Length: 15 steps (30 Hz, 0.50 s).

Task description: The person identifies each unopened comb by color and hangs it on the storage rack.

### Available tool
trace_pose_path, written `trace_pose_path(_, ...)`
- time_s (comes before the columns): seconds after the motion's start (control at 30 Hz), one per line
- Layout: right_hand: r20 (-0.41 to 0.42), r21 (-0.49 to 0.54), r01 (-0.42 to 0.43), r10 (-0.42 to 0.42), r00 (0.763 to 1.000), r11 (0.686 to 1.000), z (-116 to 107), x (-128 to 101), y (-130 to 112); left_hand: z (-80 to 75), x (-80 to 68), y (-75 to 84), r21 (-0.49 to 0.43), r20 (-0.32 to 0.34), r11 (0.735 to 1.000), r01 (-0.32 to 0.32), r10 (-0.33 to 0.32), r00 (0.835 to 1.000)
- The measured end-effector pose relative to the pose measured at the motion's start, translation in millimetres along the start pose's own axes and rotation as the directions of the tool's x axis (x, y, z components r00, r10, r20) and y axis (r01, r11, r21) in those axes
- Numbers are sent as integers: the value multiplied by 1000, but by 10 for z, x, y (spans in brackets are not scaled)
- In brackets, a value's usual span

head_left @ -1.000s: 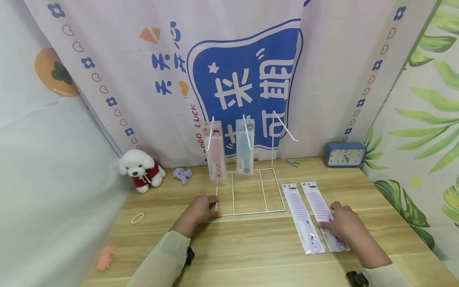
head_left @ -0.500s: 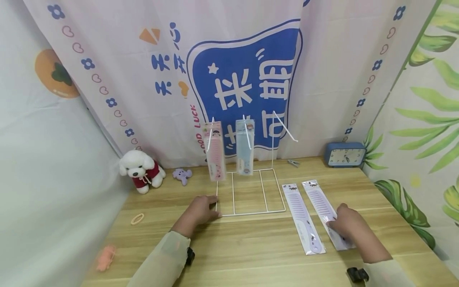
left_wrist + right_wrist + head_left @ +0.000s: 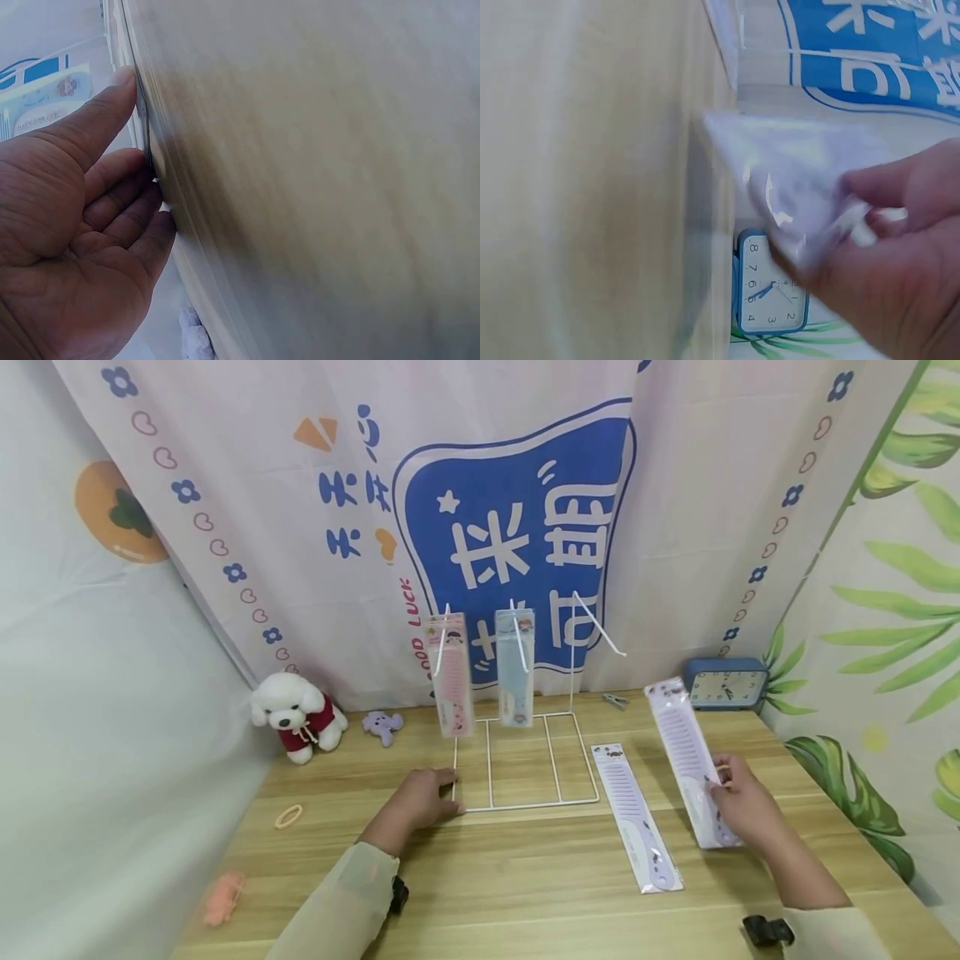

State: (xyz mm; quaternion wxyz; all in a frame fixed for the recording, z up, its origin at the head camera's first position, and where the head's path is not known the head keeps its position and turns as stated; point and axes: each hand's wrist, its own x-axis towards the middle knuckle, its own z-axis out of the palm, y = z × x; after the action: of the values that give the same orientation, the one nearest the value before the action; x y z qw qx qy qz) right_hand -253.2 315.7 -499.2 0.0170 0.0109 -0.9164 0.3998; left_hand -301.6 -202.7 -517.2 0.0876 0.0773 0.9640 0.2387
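The right hand (image 3: 742, 806) pinched a packaged purple comb (image 3: 688, 756) by its lower end, lifted clear of the table at the frame's right, tilted up toward the blue clock (image 3: 726, 683). The left hand (image 3: 420, 800) lay with relaxed fingers (image 3: 112, 112) touching the front left corner of the white wire rack (image 3: 525, 760) at centre. A second purple comb (image 3: 636, 817) lay flat between rack and right hand. A pink comb (image 3: 450, 677) and a blue comb (image 3: 515, 670) hung on the rack. The wooden table (image 3: 525, 893) filled the lower frame; a printed curtain (image 3: 517, 510) closed the back, a plush dog (image 3: 294, 714) sat at left.
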Motion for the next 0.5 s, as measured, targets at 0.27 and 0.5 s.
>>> trace_pose_path(0.27,6,342,190,-204,979,920,-62,56,-108,-3,5,1,2,-6,1000,-11,11,1000)
trace_pose_path(0.5,69,492,251,-324,943,834,8,149,-351,0,8,3,-1,-6,1000,-13,13,1000)
